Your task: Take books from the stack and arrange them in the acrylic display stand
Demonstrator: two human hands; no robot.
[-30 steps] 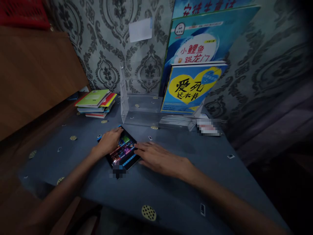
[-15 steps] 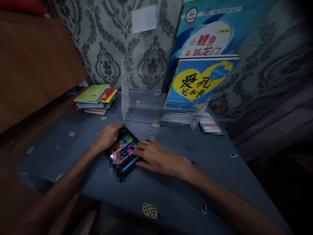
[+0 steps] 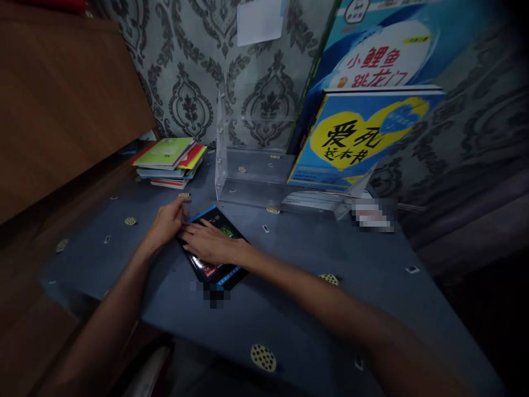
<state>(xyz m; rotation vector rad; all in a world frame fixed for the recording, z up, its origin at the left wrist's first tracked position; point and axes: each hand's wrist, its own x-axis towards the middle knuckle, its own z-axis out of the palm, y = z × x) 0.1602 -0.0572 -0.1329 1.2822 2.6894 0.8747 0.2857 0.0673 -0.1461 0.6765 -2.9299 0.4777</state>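
Observation:
A thin black book [image 3: 235, 238] with small colour pictures and blue edging lies flat on the table, set at a slant. My right hand [image 3: 212, 242] rests flat across its cover, fingers stretched toward the book's left edge and covering much of the pictures. Just beside that edge is my left hand [image 3: 166, 225], its index finger sticking out and apart from the thumb. The fingertips of both hands come close together at the book's upper left side; whether they touch is unclear.
Behind the book stands a clear acrylic rack [image 3: 252, 190] holding a blue book with a yellow heart [image 3: 351, 138] and a taller blue-green book [image 3: 374, 47]. A stack of books [image 3: 169, 160] sits at the back left. A patterned cloth [image 3: 297, 325] covers the table.
My right hand has slid left across the cover from the book's right edge. My left hand has come off the book's top corner to its left side. The view has shifted slightly.

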